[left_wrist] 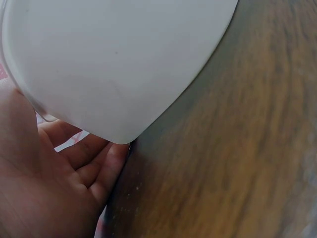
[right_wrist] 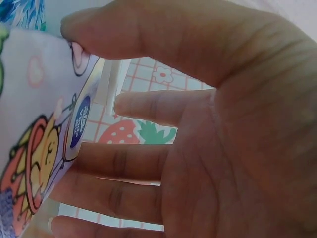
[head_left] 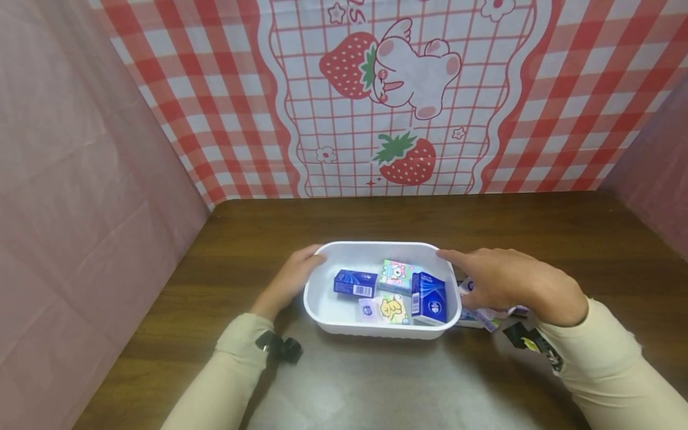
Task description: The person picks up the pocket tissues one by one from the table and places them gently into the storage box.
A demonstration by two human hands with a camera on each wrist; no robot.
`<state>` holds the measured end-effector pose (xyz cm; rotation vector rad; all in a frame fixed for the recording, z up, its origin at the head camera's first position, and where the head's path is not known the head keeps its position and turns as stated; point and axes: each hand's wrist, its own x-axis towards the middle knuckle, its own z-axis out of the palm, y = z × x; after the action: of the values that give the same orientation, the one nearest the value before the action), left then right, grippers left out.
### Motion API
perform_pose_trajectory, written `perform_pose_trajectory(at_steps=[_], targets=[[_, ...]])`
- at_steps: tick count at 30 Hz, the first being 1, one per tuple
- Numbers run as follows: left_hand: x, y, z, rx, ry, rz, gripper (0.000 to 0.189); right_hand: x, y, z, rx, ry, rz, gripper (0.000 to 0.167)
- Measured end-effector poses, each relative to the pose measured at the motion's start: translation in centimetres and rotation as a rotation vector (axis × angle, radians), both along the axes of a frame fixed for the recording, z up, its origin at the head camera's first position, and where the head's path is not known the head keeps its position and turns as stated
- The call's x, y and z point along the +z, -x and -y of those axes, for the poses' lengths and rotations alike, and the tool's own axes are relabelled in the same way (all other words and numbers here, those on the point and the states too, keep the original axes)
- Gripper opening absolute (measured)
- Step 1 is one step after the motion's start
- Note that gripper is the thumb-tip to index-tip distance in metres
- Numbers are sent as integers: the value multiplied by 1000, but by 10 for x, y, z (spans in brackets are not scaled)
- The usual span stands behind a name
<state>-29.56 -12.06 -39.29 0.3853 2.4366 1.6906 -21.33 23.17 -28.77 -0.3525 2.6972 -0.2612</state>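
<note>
A white plastic basin (head_left: 383, 330) sits on the table. My left hand (head_left: 287, 279) grips its left end, thumb over the rim and fingers along the outside, as the left wrist view shows. My right hand (head_left: 510, 285) is at the right end, its index finger reaching to the rim. In the right wrist view it pinches a lilac cartoon tissue pack (right_wrist: 37, 129) between thumb and fingers. Inside the basin lie two dark blue packs (head_left: 355, 283), a pink-and-green cartoon pack (head_left: 395, 273) and a yellow cartoon pack (head_left: 391, 309).
More packs (head_left: 473, 319) lie right of the basin, partly hidden under my right hand. The brown wooden table (head_left: 258, 221) ends at a red checked cloth (head_left: 236, 107) with strawberries. Pink cloth (head_left: 97, 149) hangs on the left side.
</note>
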Motion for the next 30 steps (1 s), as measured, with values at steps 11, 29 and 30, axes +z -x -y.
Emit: perform_pose_trajectory(at_steps=[11, 29, 30], targets=[[-2, 1, -2, 10, -24, 2, 36, -1, 0, 0, -12, 18, 14, 94], [-3, 3, -2, 5, -18, 0, 37, -1, -1, 0, -30, 45, 39, 93], [-3, 2, -2, 7, -18, 0, 37, -1, -1, 0, -27, 44, 36, 93]])
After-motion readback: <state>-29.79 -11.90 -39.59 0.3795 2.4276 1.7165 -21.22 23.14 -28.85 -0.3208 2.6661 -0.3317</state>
